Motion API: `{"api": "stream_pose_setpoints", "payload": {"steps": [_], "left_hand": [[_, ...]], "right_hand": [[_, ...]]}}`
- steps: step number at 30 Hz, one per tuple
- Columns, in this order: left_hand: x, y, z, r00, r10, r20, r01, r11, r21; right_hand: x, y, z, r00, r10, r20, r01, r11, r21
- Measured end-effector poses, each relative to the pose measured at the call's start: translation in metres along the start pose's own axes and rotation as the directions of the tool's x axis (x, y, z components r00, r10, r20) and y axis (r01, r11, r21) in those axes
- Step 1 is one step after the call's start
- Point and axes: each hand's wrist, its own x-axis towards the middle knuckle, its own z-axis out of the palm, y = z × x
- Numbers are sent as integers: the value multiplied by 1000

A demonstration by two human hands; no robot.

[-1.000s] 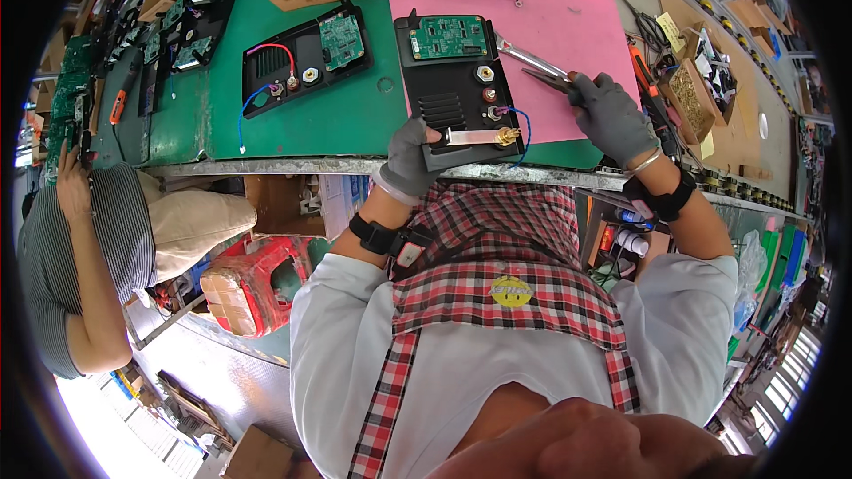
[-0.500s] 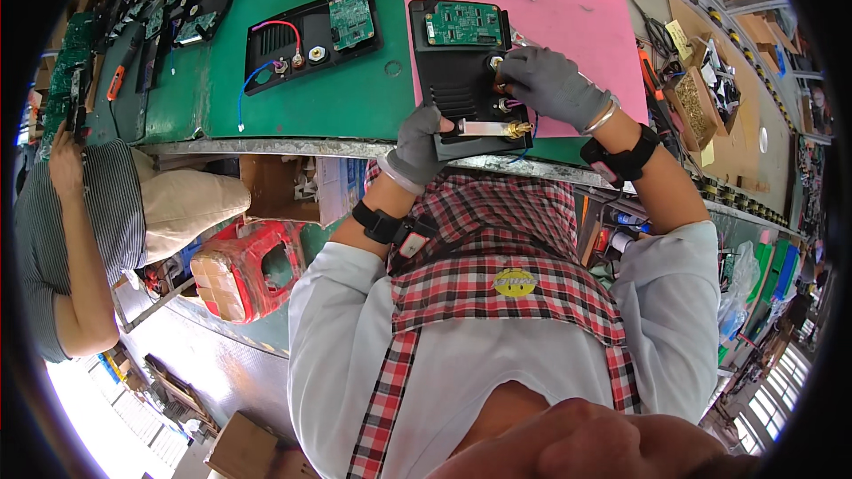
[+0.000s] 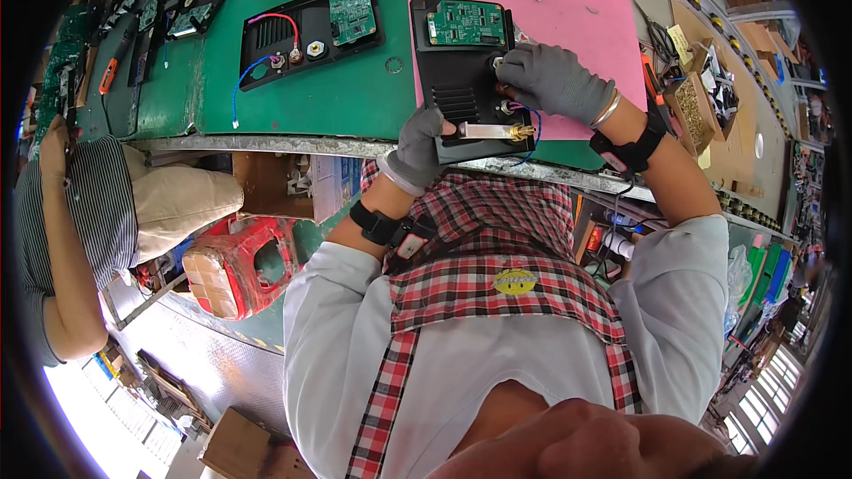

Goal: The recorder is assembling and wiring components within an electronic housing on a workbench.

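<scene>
Your left hand (image 3: pixel 417 149), in a grey knit glove, sits at the near edge of the bench, fingers closed on the near-left corner of the black panel (image 3: pixel 466 80), thumb pressing the flat metal strip (image 3: pixel 484 130). That strip is bare and shiny and ends in a brass terminal (image 3: pixel 517 131) with a blue wire (image 3: pixel 532 144) looping beside it. The panel is a matte black moulded rectangle with ribbed vent slots, lying half on the pink mat (image 3: pixel 577 18). Your right hand (image 3: pixel 550 80), also gloved, rests on the panel's right side, fingers curled over the round terminals; you cannot tell what they pinch. At the panel's far end lies a green circuit board (image 3: pixel 466 22). A second black panel (image 3: pixel 311 31) lies to the left on the green bench (image 3: pixel 355 98).
</scene>
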Motion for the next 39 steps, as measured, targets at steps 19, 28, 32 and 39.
{"api": "stream_pose_setpoints", "payload": {"steps": [19, 28, 32, 39], "left_hand": [[0, -3, -1, 999, -8, -52, 11, 998, 59], [-3, -9, -11, 995, -29, -98, 34, 998, 45], [-2, -1, 3, 1000, 13, -20, -11, 994, 107], [-2, 3, 10, 1000, 18, 24, -20, 997, 78]], "right_hand": [[22, -3, -24, 936, -117, 332, 197, 955, -220], [3, 7, -7, 982, -183, 40, 186, 976, -115], [14, 2, -21, 952, -188, 243, 236, 954, -185], [8, 4, -21, 981, -74, 178, 77, 997, -11]]}}
